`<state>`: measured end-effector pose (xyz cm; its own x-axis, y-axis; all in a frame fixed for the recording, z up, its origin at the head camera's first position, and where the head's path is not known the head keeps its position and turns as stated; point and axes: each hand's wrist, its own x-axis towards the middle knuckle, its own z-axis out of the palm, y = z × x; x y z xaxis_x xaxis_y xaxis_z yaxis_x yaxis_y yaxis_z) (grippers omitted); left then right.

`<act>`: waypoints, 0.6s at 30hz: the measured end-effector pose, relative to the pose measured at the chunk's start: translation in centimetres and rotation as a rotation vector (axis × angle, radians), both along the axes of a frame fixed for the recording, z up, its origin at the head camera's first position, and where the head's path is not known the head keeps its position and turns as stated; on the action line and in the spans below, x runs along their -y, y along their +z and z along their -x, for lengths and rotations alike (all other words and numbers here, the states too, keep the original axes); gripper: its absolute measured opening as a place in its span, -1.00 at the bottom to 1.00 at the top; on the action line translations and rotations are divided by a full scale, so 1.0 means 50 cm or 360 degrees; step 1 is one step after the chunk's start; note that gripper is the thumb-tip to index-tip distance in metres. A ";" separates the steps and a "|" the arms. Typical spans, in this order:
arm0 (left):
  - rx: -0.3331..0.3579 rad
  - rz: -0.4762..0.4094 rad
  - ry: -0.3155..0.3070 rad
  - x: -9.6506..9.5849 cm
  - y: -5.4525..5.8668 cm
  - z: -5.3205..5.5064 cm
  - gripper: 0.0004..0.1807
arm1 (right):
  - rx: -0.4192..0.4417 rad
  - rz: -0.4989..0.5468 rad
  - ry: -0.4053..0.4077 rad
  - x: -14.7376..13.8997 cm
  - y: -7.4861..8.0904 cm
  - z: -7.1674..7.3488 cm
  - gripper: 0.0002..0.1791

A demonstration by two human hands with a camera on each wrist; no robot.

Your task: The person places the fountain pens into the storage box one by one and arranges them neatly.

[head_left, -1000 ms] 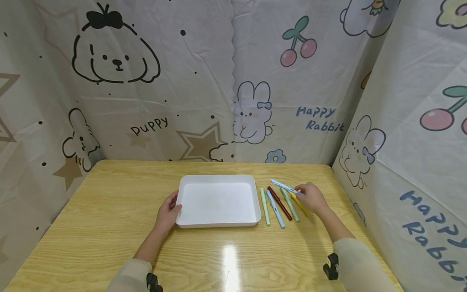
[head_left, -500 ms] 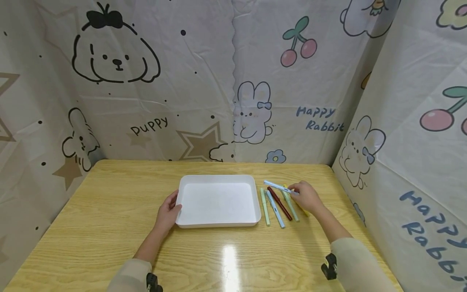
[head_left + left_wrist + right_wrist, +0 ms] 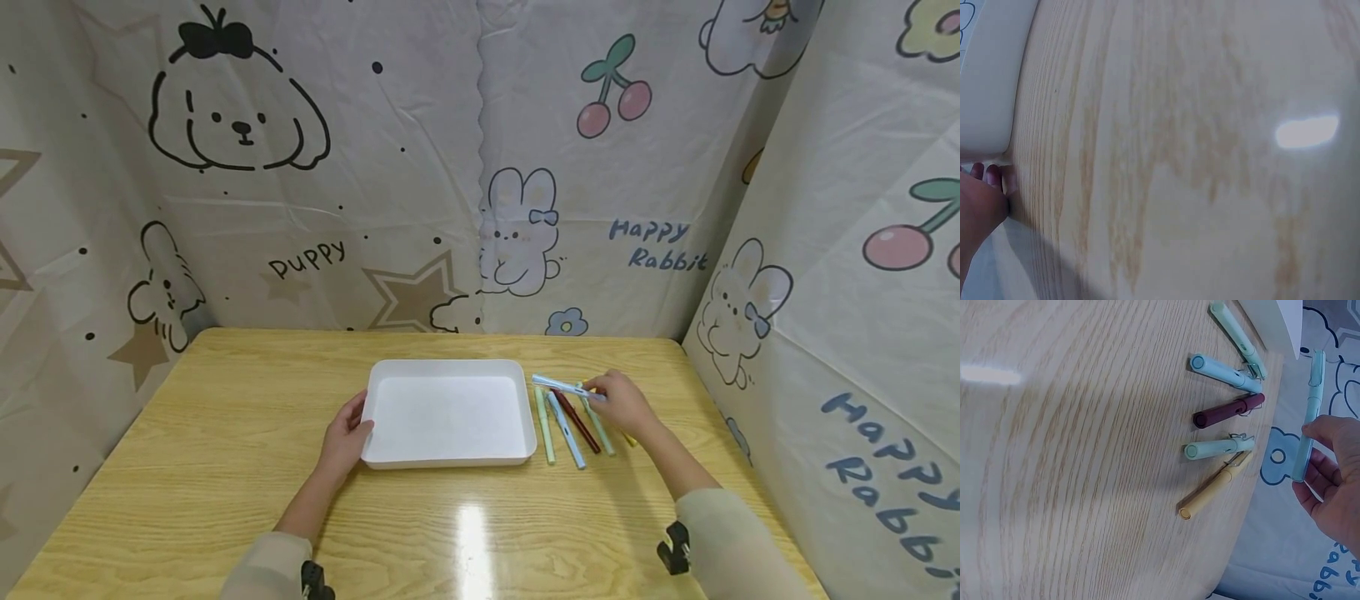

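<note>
My left hand (image 3: 347, 433) grips the left end of a white rectangular tray (image 3: 450, 417), thumb by the rim; in the left wrist view its fingers (image 3: 994, 177) show at the tray's end. With thumb and fingertips my right hand (image 3: 622, 402) pinches a light blue pen (image 3: 557, 383), raised above the table and pointing left toward the tray. Below it lies a row of pens: light green (image 3: 1238, 339), another light blue (image 3: 1225, 374), dark red (image 3: 1229, 411), a second green (image 3: 1217, 448) and yellow (image 3: 1213, 487). The right hand partly covers the yellow one in the head view.
The tray and pens are on a wooden table (image 3: 262, 392), whose back edge meets a printed cloth (image 3: 405, 192). More cloth (image 3: 847, 333) hangs along the right side. A bright reflection lies on the table's front part.
My right hand has moved left with the light blue pen, bringing the pen's tip close to the tray's right rim. The left hand and tray have stayed in place.
</note>
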<state>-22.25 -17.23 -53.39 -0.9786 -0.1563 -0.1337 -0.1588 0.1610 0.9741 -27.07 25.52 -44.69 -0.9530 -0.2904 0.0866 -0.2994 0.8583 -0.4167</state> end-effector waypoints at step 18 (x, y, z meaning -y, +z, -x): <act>-0.0017 -0.0014 0.0019 0.000 0.000 0.000 -0.42 | -0.0003 -0.0057 0.0103 0.036 0.009 -0.006 -0.77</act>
<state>-22.27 -17.21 -53.40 -0.9781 -0.1668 -0.1247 -0.1502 0.1508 0.9771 -26.78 23.74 -44.23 -0.9319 -0.3544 0.0767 -0.3556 0.8515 -0.3855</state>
